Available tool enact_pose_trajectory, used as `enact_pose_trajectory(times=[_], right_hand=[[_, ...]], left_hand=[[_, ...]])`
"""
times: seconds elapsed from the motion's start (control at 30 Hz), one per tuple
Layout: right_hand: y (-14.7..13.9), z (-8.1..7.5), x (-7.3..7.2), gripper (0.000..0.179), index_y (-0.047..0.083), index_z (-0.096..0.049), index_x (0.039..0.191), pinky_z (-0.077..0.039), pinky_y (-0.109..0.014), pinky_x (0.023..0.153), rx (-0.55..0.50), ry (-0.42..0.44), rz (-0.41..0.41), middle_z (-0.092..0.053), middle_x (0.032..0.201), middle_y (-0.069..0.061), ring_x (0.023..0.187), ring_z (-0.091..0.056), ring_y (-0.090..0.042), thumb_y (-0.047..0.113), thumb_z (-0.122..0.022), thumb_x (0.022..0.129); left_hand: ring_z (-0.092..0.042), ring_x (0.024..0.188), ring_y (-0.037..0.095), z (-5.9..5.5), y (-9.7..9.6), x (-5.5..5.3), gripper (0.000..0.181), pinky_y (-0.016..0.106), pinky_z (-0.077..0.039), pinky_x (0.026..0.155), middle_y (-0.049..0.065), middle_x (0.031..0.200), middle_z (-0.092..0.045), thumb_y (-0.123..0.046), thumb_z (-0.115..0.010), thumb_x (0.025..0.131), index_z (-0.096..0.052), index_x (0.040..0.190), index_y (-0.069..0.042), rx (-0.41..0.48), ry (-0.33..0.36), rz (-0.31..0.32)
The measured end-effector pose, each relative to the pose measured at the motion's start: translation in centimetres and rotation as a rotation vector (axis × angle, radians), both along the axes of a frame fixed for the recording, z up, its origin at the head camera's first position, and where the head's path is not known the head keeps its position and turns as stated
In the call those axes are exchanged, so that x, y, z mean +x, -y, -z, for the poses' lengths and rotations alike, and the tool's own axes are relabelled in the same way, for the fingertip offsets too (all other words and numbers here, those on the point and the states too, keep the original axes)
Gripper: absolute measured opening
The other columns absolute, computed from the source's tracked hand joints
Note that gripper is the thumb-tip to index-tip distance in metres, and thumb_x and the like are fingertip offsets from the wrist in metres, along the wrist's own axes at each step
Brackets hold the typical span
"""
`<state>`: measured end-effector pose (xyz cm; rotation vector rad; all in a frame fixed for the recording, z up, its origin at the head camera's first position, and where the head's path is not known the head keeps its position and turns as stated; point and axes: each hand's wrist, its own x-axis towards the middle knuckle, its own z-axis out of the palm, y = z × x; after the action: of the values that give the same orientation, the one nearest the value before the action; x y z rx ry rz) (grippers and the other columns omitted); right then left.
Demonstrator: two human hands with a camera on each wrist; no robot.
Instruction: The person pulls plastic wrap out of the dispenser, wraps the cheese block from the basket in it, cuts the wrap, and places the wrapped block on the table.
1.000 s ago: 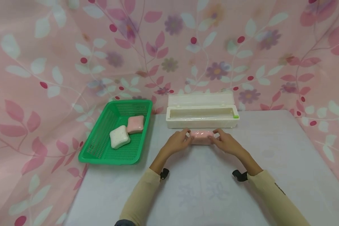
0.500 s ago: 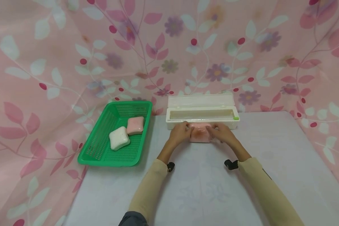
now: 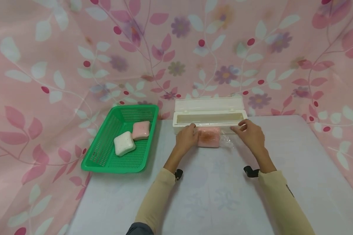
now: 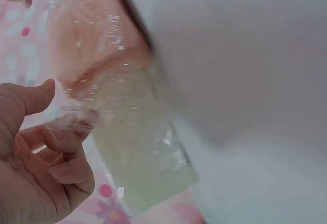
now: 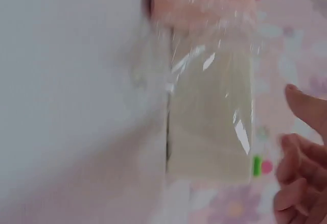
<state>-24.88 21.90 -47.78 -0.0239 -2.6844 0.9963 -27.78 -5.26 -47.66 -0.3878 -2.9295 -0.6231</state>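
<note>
A pink bar of soap [image 3: 209, 137] in clear plastic film sits in front of the white film box [image 3: 180, 130], overlapping its front wall in the head view. Loose film [image 3: 226, 139] sticks out at the bar's right end. At the left end is my left hand [image 3: 186, 138]; in the left wrist view its index finger touches gathered film [image 4: 71, 121], with the thumb held apart. My right hand [image 3: 251, 135] is to the right of the soap, near the box's right front corner. Its thumb and fingers are parted, holding nothing, in the right wrist view.
The box's lid [image 3: 209, 104] is raised at the back, and a green slider [image 3: 245, 123] is at its right end. On the left stands a green basket [image 3: 89, 163] holding a white soap bar [image 3: 124, 143] and a pink soap bar [image 3: 141, 130]. A floral curtain [image 3: 176, 49] hangs behind.
The wrapped soap has tilted and shifted back toward the box, showing its broad face. My right hand has let go of the film and moved right; my left hand stays at the left end.
</note>
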Motion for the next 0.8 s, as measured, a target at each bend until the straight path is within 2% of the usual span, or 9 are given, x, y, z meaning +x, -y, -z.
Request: enact_pose_trajectory(times=[0.07, 0.13, 0.23, 0.3, 0.47, 0.6, 0.7, 0.8], right_hand=[[-1.2, 0.2, -0.2, 0.046, 0.004, -0.064, 0.112, -0.046, -0.042, 0.066, -0.039, -0.119, 0.062, -0.067, 0.099, -0.017, 0.084, -0.061, -0.032, 0.038, -0.079, 0.084], [-2.3, 0.7, -0.9, 0.05, 0.003, -0.064, 0.117, -0.044, -0.049, 0.08, -0.077, -0.188, 0.059, -0.064, 0.108, -0.019, 0.099, -0.058, -0.037, 0.029, -0.085, 0.079], [-3.7, 1.8, -2.2, 0.059, 0.002, -0.063, 0.125, -0.034, -0.059, 0.098, -0.15, -0.186, -0.048, -0.057, 0.126, -0.025, 0.12, -0.047, -0.044, 0.019, -0.088, 0.075], [-4.5, 2.7, -2.9, 0.059, 0.001, -0.062, 0.127, -0.028, -0.062, 0.104, -0.199, -0.118, -0.109, -0.05, 0.137, -0.026, 0.13, -0.038, -0.046, 0.019, -0.087, 0.076], [-5.7, 4.7, -4.1, 0.056, 0.004, -0.061, 0.129, -0.032, -0.062, 0.102, -0.369, 0.024, -0.154, -0.041, 0.148, -0.019, 0.139, -0.031, -0.039, 0.024, -0.083, 0.081], [-6.1, 5.4, -4.8, 0.05, 0.004, -0.063, 0.123, -0.033, -0.057, 0.102, -0.484, 0.037, -0.17, -0.046, 0.144, -0.011, 0.138, -0.032, -0.029, 0.02, -0.084, 0.081], [-6.1, 5.1, -5.0, 0.046, 0.003, -0.064, 0.118, -0.033, -0.056, 0.099, -0.487, 0.026, -0.185, -0.049, 0.14, -0.011, 0.134, -0.035, -0.027, 0.018, -0.084, 0.08], [-5.8, 4.1, -4.6, 0.043, -0.002, -0.064, 0.115, -0.035, -0.058, 0.093, -0.464, 0.004, -0.204, -0.05, 0.138, -0.017, 0.128, -0.038, -0.031, 0.013, -0.084, 0.08]], left_hand=[[-0.065, 0.081, 0.02, -0.5, -0.4, 0.1, 0.032, 0.036, -0.051, 0.063, 0.006, 0.099, -0.067, -0.034, -0.059, 0.098, -0.063, 0.12, -0.011, -0.008, -0.036, 0.001], [-0.066, 0.084, 0.024, -1.0, -0.8, 0.2, 0.031, 0.039, -0.052, 0.065, 0.008, 0.103, -0.066, -0.034, -0.06, 0.098, -0.064, 0.118, -0.011, -0.015, -0.081, 0.011], [-0.067, 0.084, 0.028, -1.8, -1.5, 0.3, 0.033, 0.042, -0.053, 0.066, 0.009, 0.106, -0.067, -0.037, -0.062, 0.097, -0.065, 0.116, -0.01, -0.047, -0.14, 0.026], [-0.068, 0.083, 0.029, -2.2, -2.1, 0.3, 0.033, 0.042, -0.053, 0.067, 0.009, 0.106, -0.067, -0.038, -0.063, 0.096, -0.066, 0.114, -0.01, -0.059, -0.146, 0.036], [-0.067, 0.088, 0.025, -2.9, -3.8, -0.1, 0.033, 0.038, -0.053, 0.07, 0.005, 0.107, -0.068, -0.04, -0.065, 0.095, -0.068, 0.115, -0.014, -0.073, -0.092, 0.081], [-0.066, 0.089, 0.019, -2.9, -5.4, -0.9, 0.031, 0.035, -0.051, 0.07, 0.0, 0.103, -0.068, -0.04, -0.066, 0.094, -0.068, 0.114, -0.017, -0.072, -0.083, 0.151], [-0.064, 0.088, 0.014, -2.7, -6.8, -1.7, 0.031, 0.031, -0.05, 0.069, -0.001, 0.099, -0.069, -0.039, -0.068, 0.093, -0.069, 0.113, -0.016, -0.043, -0.087, 0.236], [-0.063, 0.089, 0.011, -2.6, -8.6, -2.4, 0.029, 0.028, -0.049, 0.07, -0.003, 0.098, -0.069, -0.037, -0.07, 0.092, -0.07, 0.112, -0.015, -0.013, -0.065, 0.331]])
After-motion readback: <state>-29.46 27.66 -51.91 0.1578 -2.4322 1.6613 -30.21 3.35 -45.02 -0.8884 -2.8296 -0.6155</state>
